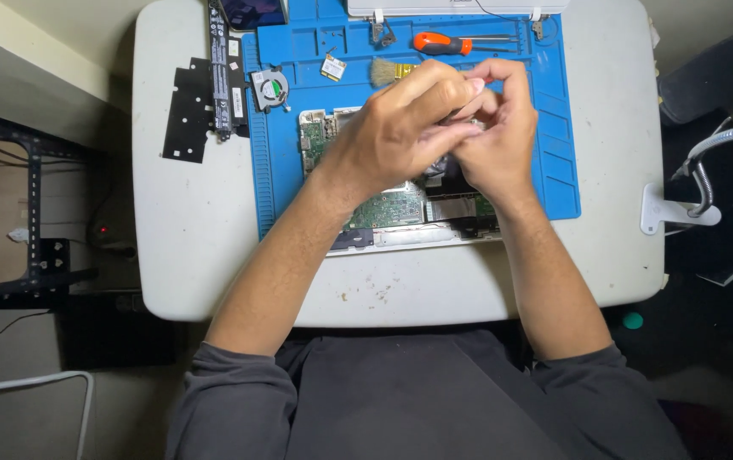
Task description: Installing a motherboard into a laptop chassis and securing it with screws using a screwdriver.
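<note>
On my white table (188, 247): orange-handled screwdriver (443, 43), small bristle brush (388, 71), round grey cooling fan (270, 89), long black battery bar (223, 72), flat black plastic sheet (186, 111), small wireless card (332, 67), white gooseneck lamp clamp (681, 204).

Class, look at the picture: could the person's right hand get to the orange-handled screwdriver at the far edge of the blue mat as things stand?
Probably yes. The orange-handled screwdriver lies uncovered on the blue mat, just beyond the right hand, with nothing between them. That hand is pressed against the left hand, though, seemingly pinching something small.
</note>
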